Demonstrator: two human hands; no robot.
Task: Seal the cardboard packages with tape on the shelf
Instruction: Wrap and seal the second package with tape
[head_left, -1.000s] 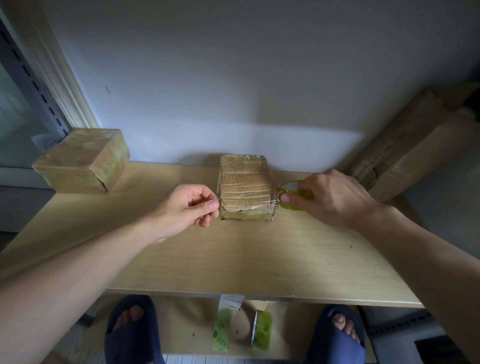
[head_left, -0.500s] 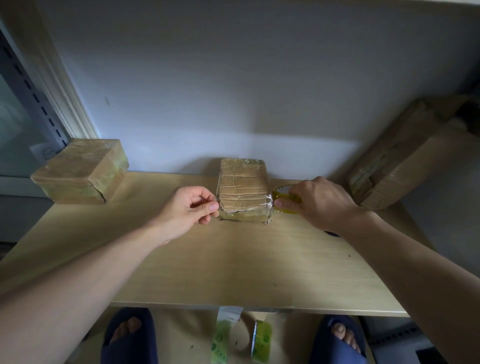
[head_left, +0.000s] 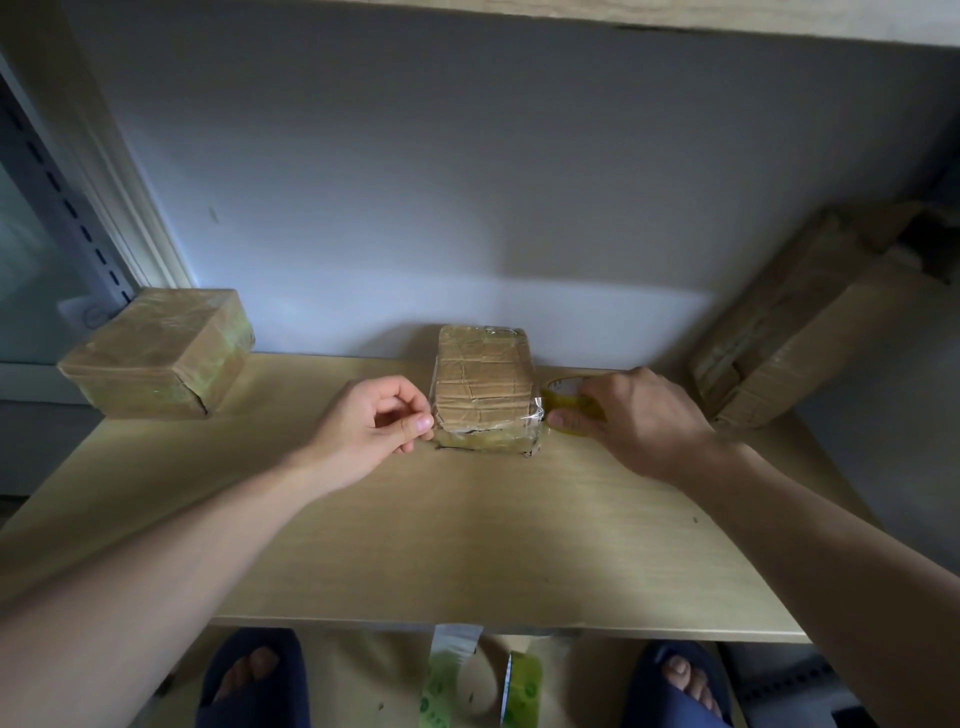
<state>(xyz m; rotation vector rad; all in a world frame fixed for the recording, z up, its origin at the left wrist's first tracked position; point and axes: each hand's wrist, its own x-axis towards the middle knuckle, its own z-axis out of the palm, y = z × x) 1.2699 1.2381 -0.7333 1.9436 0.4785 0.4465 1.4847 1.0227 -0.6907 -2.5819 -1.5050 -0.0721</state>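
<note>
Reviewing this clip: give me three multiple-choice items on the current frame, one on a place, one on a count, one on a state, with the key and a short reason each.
1. Where is the tape roll?
A. right of the middle package
B. on top of it
C. at the shelf's left end

2. How many cardboard packages are in view?
A. one
B. three
C. five

3. What is the right hand doing?
A. lying flat on the shelf
B. holding the tape roll
C. lifting the middle package

Key: 1 A, the roll sits against that package's right side. 2 B, there is the middle one, the left package and the leaning package at right. 3 B, its fingers wrap the roll.
</note>
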